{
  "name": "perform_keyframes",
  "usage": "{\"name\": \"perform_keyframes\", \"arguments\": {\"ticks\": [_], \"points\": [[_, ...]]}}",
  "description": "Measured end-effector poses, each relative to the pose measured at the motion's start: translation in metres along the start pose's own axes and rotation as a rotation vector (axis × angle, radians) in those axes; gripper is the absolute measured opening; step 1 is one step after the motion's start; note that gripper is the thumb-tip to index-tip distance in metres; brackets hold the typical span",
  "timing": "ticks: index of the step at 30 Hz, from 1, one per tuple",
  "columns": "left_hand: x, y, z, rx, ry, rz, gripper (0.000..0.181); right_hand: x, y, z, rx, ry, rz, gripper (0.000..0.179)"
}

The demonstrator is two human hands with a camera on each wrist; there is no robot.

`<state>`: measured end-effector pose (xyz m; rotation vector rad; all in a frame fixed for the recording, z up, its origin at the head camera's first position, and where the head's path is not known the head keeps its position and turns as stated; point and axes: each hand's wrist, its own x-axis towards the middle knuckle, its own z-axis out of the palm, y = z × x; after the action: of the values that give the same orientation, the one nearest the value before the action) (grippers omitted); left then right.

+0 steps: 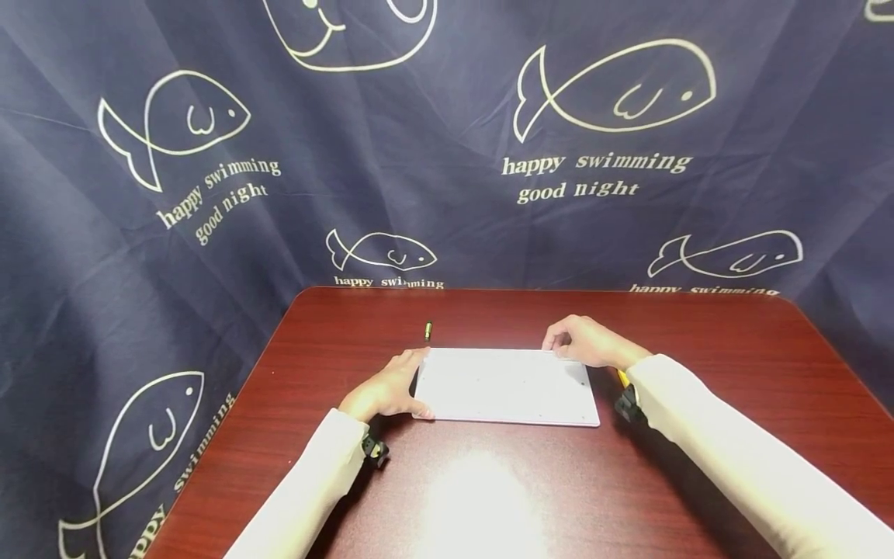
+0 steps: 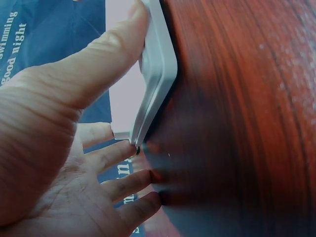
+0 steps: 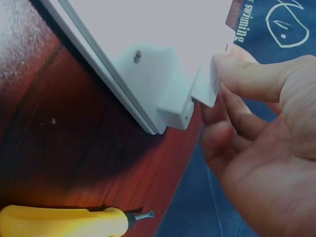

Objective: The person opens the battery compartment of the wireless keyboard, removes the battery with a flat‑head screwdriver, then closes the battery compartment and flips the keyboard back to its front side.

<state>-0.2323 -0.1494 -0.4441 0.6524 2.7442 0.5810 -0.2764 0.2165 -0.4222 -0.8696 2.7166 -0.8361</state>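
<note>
A white keyboard (image 1: 506, 386) lies underside up on the table, small screws dotting its back. My left hand (image 1: 393, 386) holds its left end, thumb along the near edge and fingertips against the far corner. In the left wrist view, the thumb (image 2: 106, 59) presses the pale rim while the lower fingers spread past it. At the far right corner, my right hand (image 1: 587, 340) pinches a small white flap (image 3: 206, 84) between thumb and fingers. The flap is tilted out beside a raised block (image 3: 177, 106). Its hinge or joint is hidden.
A small green battery-like cylinder (image 1: 428, 331) lies beyond the keyboard's far left corner. A screwdriver with a yellow handle (image 3: 64, 222) rests right of the keyboard, partly behind the right wrist in the head view. A dark blue fish-patterned curtain (image 1: 447, 171) hangs behind the reddish-brown table (image 1: 733, 365).
</note>
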Motion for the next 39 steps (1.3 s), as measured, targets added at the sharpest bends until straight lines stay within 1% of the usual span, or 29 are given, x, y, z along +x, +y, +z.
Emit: {"name": "perform_keyframes", "arguments": {"ticks": [2,4,7,9,16,20,23,30,35,39], "points": [[0.0,0.0,0.001,0.002,0.0,0.002,0.112,-0.003,-0.001,0.002,-0.02,0.018,0.008,0.02],[0.0,0.0,0.002,0.003,-0.003,0.001,0.112,-0.008,-0.004,0.005,-0.047,0.043,-0.001,0.018],[0.0,0.0,0.003,0.002,-0.004,0.0,0.112,-0.017,-0.008,0.01,-0.088,0.07,-0.007,0.023],[0.0,0.001,0.003,0.003,-0.006,-0.002,0.112,-0.022,-0.012,0.014,-0.123,0.08,-0.009,0.032],[0.001,0.002,0.003,0.009,-0.006,-0.002,0.112,-0.04,-0.024,0.031,-0.237,0.041,0.105,0.077],[0.0,0.002,0.002,0.005,-0.005,0.001,0.112,-0.047,-0.026,0.04,-0.28,0.046,0.109,0.09],[0.0,0.002,0.002,-0.001,-0.001,-0.002,0.112,-0.048,-0.027,0.043,-0.287,0.05,0.111,0.095],[-0.001,0.001,0.002,-0.009,-0.002,-0.033,0.114,-0.048,-0.03,0.044,-0.254,0.017,0.116,0.111],[-0.001,0.0,0.002,-0.018,-0.006,-0.05,0.113,-0.048,-0.027,0.046,-0.242,0.036,0.11,0.113],[-0.001,-0.001,0.003,-0.025,0.001,-0.045,0.113,-0.048,-0.025,0.048,-0.222,0.049,0.11,0.113]]}}
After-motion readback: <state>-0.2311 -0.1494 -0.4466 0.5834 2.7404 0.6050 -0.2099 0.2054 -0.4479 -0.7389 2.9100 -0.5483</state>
